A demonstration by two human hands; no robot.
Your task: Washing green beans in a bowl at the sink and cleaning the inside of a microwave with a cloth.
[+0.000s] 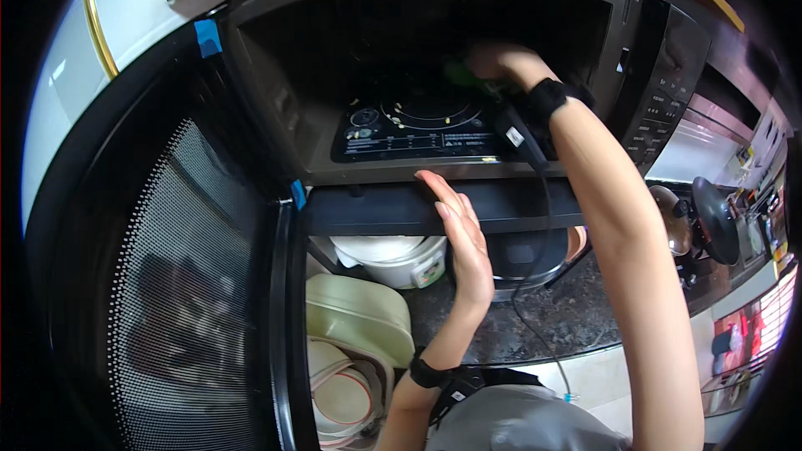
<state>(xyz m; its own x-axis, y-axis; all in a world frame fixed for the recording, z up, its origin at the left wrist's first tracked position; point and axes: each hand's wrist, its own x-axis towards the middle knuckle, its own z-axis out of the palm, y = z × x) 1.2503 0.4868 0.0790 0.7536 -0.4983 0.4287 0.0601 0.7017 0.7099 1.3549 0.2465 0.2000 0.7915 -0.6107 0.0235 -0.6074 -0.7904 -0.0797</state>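
Observation:
The microwave oven (269, 156) has its door (188, 275) swung wide to the left. Inside it, my right hand (498, 61) is blurred and dim, shut on a green cloth-like item (462, 73) near the back right of the cavity. Small pale crumbs (397, 120) lie scattered on the dark printed floor panel (413, 141). My left hand (465, 232) is held in front of the cavity at the shelf edge (382, 207), fingers extended and together, with nothing seen in it. Both wrists wear black bands, and a black device with a cable hangs by the right wrist.
Under the shelf stand a white rice cooker (395, 260) and a dark round appliance (523, 257). A green plastic basin (360, 313) and stacked bowls (341, 398) sit at lower left. A thin black cable (532, 326) hangs over the stone counter (583, 307). Pans (714, 219) stand at the right.

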